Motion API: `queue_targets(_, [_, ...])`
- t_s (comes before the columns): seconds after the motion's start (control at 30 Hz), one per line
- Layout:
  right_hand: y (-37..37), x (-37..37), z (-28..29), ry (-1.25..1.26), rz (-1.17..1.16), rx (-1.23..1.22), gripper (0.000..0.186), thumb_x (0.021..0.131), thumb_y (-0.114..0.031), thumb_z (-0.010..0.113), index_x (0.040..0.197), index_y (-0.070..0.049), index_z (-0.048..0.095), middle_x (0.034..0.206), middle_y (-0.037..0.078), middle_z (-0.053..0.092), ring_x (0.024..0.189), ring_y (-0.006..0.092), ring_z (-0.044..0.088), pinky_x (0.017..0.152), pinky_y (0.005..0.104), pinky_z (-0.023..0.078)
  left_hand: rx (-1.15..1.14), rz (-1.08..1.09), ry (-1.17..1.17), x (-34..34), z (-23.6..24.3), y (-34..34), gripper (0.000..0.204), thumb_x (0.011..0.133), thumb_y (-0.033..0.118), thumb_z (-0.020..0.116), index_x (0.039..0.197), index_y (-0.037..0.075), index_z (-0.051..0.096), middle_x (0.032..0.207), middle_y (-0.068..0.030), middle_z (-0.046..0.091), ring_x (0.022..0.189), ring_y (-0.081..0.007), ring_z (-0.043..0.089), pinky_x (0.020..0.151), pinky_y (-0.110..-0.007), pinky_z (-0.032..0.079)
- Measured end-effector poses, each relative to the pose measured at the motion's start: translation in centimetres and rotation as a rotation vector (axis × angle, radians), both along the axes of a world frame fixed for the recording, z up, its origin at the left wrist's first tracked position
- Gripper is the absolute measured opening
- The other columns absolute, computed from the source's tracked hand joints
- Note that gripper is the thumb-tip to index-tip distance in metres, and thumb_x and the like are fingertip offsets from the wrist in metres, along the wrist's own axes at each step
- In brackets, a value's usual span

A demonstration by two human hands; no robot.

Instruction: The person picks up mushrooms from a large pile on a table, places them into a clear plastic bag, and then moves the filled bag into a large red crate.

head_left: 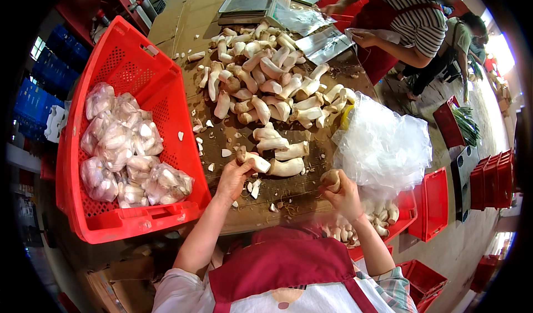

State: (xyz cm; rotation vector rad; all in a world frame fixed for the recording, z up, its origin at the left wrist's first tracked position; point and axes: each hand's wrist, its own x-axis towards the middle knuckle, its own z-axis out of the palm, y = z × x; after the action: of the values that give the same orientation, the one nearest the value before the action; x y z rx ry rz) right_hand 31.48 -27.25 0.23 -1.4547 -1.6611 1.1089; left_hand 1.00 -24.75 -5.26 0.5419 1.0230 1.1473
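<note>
My left hand [234, 175] is closed on a pale king oyster mushroom [256, 162], its cut end pointing right. My right hand [345, 195] grips another king oyster mushroom [331, 180] with a brownish cap, near the table's front edge. Between and just beyond my hands, several thick mushrooms [286, 167] lie side by side on the brown tabletop. Behind them rises a large heap of king oyster mushrooms [261, 80]. A stack of clear plastic bags [383, 144] is piled right of the heap, beyond my right hand.
At left stands a red perforated crate [139, 221] holding bagged mushrooms [119, 141]. A metal scale [247, 1] sits at the far end. Trimmings [255, 189] litter the tabletop. Loose mushrooms [383, 216] fill a red crate below my right arm. A co-worker [413, 19] handles a bag at far right.
</note>
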Motion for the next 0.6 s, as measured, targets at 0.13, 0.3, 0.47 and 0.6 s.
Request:
queue_targets(0.13, [0.4, 0.4, 0.9, -0.123, 0.010, 0.042, 0.025, 0.072, -0.004, 0.068, 0.094, -0.003, 0.055, 0.082, 0.012, 0.065, 0.075, 0.0221, 0.064, 0.069, 0.0313, 0.050, -0.014, -0.035, -0.005, 0.6, 0.5, -0.3, 0.027, 0.091, 0.017, 0.062, 0.112, 0.001, 0.060, 0.102, -0.0071, 0.065, 0.093, -0.0156, 0.062, 0.085, -0.031, 0.048])
queue_targets(0.3, [1.3, 0.8, 2.9, 0.084, -0.117, 0.123, 0.024, 0.073, 0.000, 0.066, 0.094, -0.001, 0.056, 0.081, 0.010, 0.066, 0.071, 0.0126, 0.061, 0.065, 0.0274, 0.049, 0.120, -0.406, 0.493, 5.8, 1.8, -1.8, 0.038, 0.087, 0.022, 0.066, 0.120, 0.003, 0.058, 0.106, -0.0073, 0.065, 0.096, -0.0131, 0.059, 0.088, -0.029, 0.047])
queue_targets(0.47, [2.2, 0.7, 4.7, 0.072, -0.200, 0.183, 0.028, 0.074, -0.002, 0.069, 0.099, -0.003, 0.057, 0.078, 0.008, 0.065, 0.070, 0.0120, 0.059, 0.067, 0.0267, 0.048, 0.698, -0.223, 0.999, 8.3, 2.9, 0.3, 0.042, 0.080, 0.014, 0.067, 0.120, 0.005, 0.058, 0.107, -0.0099, 0.060, 0.098, -0.0246, 0.057, 0.090, -0.036, 0.044])
queue_targets(0.6, [1.8, -1.0, 0.4, -0.128, 0.014, 0.258, 0.036, 0.070, -0.007, 0.073, 0.102, -0.007, 0.058, 0.088, 0.012, 0.065, 0.081, 0.0291, 0.064, 0.075, 0.0381, 0.051, 0.787, -0.141, 1.595, 5.6, 0.7, 5.9, 0.041, 0.073, 0.009, 0.072, 0.112, 0.004, 0.059, 0.107, -0.0113, 0.052, 0.103, -0.0303, 0.048, 0.090, -0.040, 0.040])
